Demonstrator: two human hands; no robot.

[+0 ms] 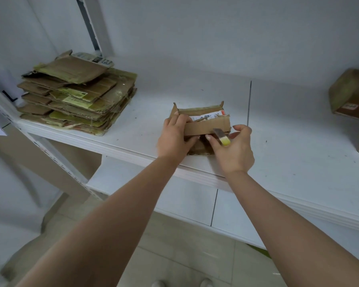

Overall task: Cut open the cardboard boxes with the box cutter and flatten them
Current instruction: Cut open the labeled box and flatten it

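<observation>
A small cardboard box (203, 121) sits near the front edge of the white shelf (288, 141), partly opened, with its flaps standing up and a printed label showing inside. Its long axis runs side to side across the shelf, the open face turned up and toward the person. The left hand (173, 137) clasps the box's left end, fingers curled over the near flap. The right hand (235, 150) is closed around the box cutter (222, 136), whose yellow butt points back toward the person while its tip angles away and left, touching the lower edge of the box's near flap.

The step in hand looks like slitting a seam on this box. The next move probably calls for drawing the blade along that seam while the left hand's fingers stay clear of its path, then pressing the box flat.

Well to the left of the box lies a stack of flattened cardboard (77, 94). Far to its right, another uncut box (352, 94) waits.
</observation>
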